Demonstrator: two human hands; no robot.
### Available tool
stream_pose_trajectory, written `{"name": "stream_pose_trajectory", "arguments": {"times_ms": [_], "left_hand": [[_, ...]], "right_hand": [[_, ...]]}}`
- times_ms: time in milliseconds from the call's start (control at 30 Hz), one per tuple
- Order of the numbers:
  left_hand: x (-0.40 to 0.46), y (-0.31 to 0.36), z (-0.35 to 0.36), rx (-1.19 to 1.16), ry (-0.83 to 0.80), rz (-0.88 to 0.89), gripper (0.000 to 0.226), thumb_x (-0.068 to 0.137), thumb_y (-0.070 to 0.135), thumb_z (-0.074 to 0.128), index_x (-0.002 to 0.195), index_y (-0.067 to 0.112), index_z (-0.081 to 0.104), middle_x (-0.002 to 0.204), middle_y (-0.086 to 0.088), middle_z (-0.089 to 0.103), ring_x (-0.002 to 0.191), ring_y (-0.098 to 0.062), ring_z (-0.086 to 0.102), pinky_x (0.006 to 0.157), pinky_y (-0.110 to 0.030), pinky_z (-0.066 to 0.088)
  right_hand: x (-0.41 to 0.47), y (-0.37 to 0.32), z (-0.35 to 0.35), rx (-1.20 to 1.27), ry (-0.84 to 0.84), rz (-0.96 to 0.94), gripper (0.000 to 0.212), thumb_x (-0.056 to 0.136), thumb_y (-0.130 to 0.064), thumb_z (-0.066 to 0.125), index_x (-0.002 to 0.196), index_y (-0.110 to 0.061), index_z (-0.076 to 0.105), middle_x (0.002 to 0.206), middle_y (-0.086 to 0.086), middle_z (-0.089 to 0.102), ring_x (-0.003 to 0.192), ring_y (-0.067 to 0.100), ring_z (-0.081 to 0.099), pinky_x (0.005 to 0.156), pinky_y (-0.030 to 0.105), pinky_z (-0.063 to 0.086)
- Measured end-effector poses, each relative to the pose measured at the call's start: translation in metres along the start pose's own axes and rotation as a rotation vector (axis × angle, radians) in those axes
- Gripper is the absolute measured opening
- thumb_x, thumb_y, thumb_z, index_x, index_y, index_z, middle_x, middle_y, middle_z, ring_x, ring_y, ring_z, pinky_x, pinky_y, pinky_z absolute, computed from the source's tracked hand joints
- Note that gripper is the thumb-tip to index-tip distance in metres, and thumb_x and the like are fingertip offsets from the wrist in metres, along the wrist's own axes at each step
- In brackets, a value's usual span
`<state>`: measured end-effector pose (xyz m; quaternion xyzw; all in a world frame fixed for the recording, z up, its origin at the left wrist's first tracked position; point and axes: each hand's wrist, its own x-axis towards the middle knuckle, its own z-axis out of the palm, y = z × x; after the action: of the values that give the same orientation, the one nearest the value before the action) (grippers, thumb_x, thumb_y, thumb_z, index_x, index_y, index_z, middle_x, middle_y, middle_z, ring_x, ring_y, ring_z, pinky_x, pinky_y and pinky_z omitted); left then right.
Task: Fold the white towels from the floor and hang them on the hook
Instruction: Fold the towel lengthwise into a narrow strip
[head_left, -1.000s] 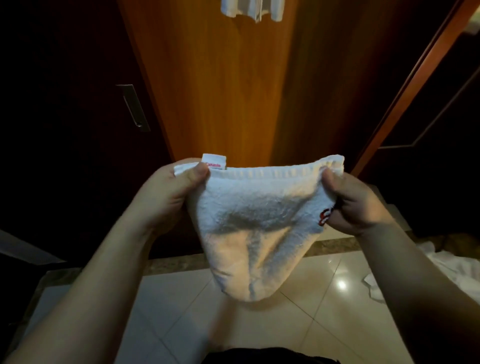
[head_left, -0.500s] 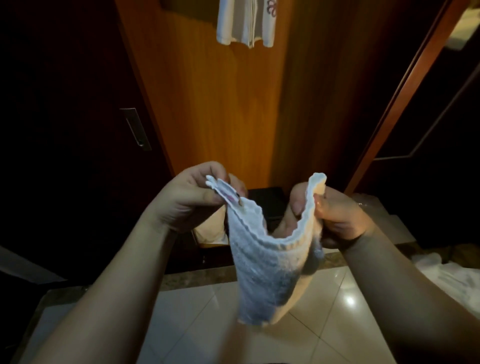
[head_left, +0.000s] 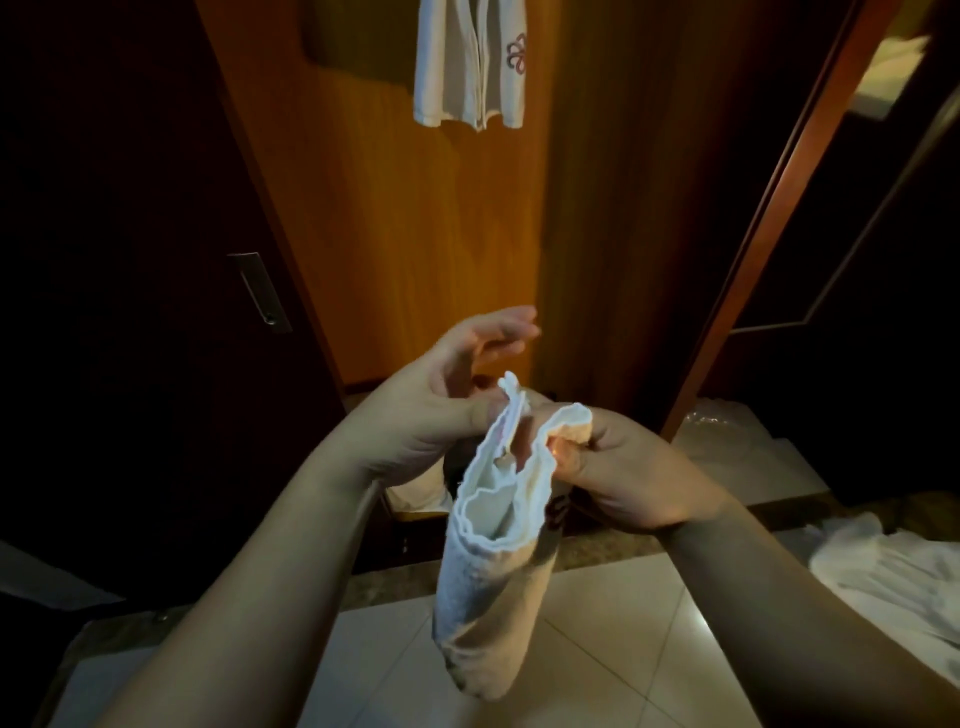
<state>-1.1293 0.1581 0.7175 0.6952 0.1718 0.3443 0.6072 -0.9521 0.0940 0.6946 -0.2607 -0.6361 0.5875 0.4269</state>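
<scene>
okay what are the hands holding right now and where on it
A small white terry towel, folded in half. Left hand pinches one top hem corner, fingers extended; right hand grips the other, brought close together.

No legible text anywhere.

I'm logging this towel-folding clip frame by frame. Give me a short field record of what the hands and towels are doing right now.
held towel: white towel, folded double, hanging down between the hands
left hand: thumb pinches one top corner, fingers extended
right hand: pinches the other top corner
hung towel: already on the wooden panel above
floor: more white cloth on the tiles at right
</scene>
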Motion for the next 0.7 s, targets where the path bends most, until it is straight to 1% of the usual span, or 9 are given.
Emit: {"name": "stream_pose_trajectory", "arguments": {"times_ms": [67, 133, 200, 267, 367, 433, 533, 600, 700], "left_hand": [[0.001, 0.0, -0.002, 0.05, 0.084, -0.041, 0.065, 0.059, 0.062, 0.086, 0.119, 0.053, 0.062, 0.142, 0.025, 0.05, 0.137, -0.004, 0.045, 0.099, -0.03, 0.05], [0.001, 0.001, -0.004, 0.111, 0.198, -0.068, 0.071, 0.052, 0.064, 0.089, 0.116, 0.056, 0.06, 0.138, 0.02, 0.052, 0.132, -0.001, 0.048, 0.09, -0.022, 0.053], [-0.003, 0.004, -0.005, 0.163, 0.337, -0.029, 0.061, 0.059, 0.053, 0.086, 0.114, 0.051, 0.061, 0.131, 0.014, 0.055, 0.124, 0.001, 0.053, 0.085, -0.019, 0.051], [-0.011, 0.012, -0.005, 0.238, 0.408, 0.105, 0.04, 0.075, 0.045, 0.076, 0.113, 0.049, 0.063, 0.13, 0.014, 0.056, 0.12, 0.002, 0.054, 0.089, -0.021, 0.048], [-0.028, 0.034, -0.002, 0.486, 0.249, 0.295, 0.027, 0.087, 0.063, 0.061, 0.112, 0.053, 0.064, 0.14, 0.022, 0.046, 0.135, -0.001, 0.042, 0.101, -0.015, 0.041], [-0.033, 0.044, 0.0, 0.638, 0.146, 0.223, 0.03, 0.08, 0.068, 0.063, 0.105, 0.052, 0.065, 0.142, 0.031, 0.038, 0.139, 0.002, 0.03, 0.1, -0.016, 0.041], [-0.03, 0.051, 0.0, 0.977, 0.108, 0.05, 0.028, 0.076, 0.073, 0.058, 0.093, 0.051, 0.061, 0.133, 0.047, 0.028, 0.138, 0.007, 0.018, 0.098, -0.024, 0.038], [-0.026, 0.057, -0.002, 1.123, 0.108, -0.017, 0.021, 0.084, 0.071, 0.049, 0.084, 0.051, 0.054, 0.124, 0.044, 0.03, 0.132, 0.005, 0.018, 0.104, -0.035, 0.035], [-0.019, 0.065, -0.007, 1.245, 0.111, 0.035, 0.017, 0.084, 0.057, 0.048, 0.089, 0.043, 0.056, 0.121, 0.025, 0.041, 0.117, 0.006, 0.028, 0.097, -0.031, 0.034]], "right_hand": [[-0.001, 0.002, -0.002, -0.007, 0.109, 0.009, 0.03, 0.09, -0.051, 0.065, 0.109, -0.031, 0.075, 0.112, -0.012, 0.07, 0.107, 0.005, 0.064, 0.094, 0.022, 0.048], [-0.001, -0.001, -0.002, -0.04, 0.236, 0.03, 0.031, 0.087, -0.057, 0.066, 0.111, -0.038, 0.074, 0.112, -0.012, 0.072, 0.108, 0.005, 0.066, 0.093, 0.02, 0.05], [0.002, -0.004, -0.004, -0.091, 0.334, 0.017, 0.022, 0.087, -0.058, 0.067, 0.105, -0.047, 0.074, 0.112, -0.014, 0.073, 0.109, 0.005, 0.066, 0.092, 0.019, 0.05], [0.006, -0.008, -0.006, -0.155, 0.428, 0.01, 0.014, 0.087, -0.052, 0.064, 0.096, -0.052, 0.075, 0.11, -0.012, 0.072, 0.11, 0.006, 0.065, 0.095, 0.022, 0.049], [0.01, -0.015, -0.007, -0.23, 0.489, -0.016, 0.019, 0.086, -0.046, 0.058, 0.092, -0.055, 0.074, 0.111, -0.015, 0.069, 0.109, 0.001, 0.063, 0.092, 0.016, 0.047], [0.011, -0.019, -0.006, -0.264, 0.477, -0.05, 0.019, 0.088, -0.049, 0.058, 0.095, -0.051, 0.075, 0.114, -0.017, 0.067, 0.11, -0.001, 0.061, 0.091, 0.013, 0.046], [0.012, -0.022, -0.007, -0.283, 0.475, -0.097, 0.02, 0.086, -0.05, 0.058, 0.098, -0.051, 0.074, 0.117, -0.018, 0.065, 0.115, 0.002, 0.059, 0.094, 0.017, 0.048], [0.013, -0.023, -0.008, -0.305, 0.489, -0.144, 0.02, 0.088, -0.045, 0.059, 0.1, -0.049, 0.075, 0.117, -0.021, 0.064, 0.118, 0.008, 0.058, 0.099, 0.024, 0.049], [0.014, -0.024, -0.007, -0.337, 0.52, -0.199, 0.022, 0.09, -0.042, 0.058, 0.1, -0.049, 0.075, 0.112, -0.031, 0.061, 0.113, 0.001, 0.059, 0.092, 0.021, 0.052]]}}
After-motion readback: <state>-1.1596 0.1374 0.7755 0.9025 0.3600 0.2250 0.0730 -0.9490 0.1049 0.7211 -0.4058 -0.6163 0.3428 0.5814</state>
